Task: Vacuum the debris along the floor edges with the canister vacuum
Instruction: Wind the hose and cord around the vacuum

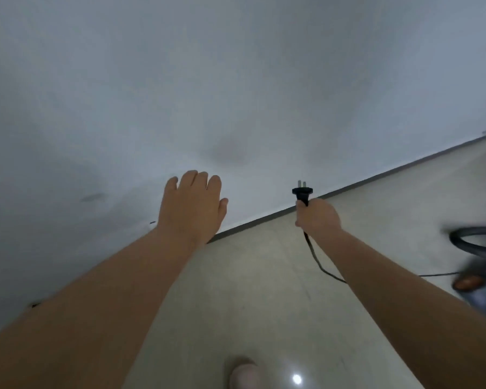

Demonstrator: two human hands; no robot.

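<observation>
Right hand: the right hand (317, 216) is stretched forward on a straight bare forearm, fingers curled round the neck of the plug (302, 193), back of the hand up.
Plug: black, a round flanged head with metal prongs pointing up and away towards the wall (236, 80); it is held in the air just before the wall's foot.
Cord: a thin black cord (319, 262) drops from under the fist, curves along beneath the forearm and runs right across the floor (264, 290).
Left hand: the left hand (192, 204) reaches out level with the other, palm forward, fingers straight and close together, thumb out to the side; whether it touches the wall I cannot tell.
Vacuum: at the floor's right edge of view a dark ribbed hose (472, 241) loops over a blurred blue-grey body; little else of it can be made out.
Wall: pale, matt, faintly smudged, ending in a dark baseboard (376, 175).
Floor: smooth beige, glossy, with a bright spot of reflected light.
Foot: a light shoe tip (243, 374) at the bottom edge.
</observation>
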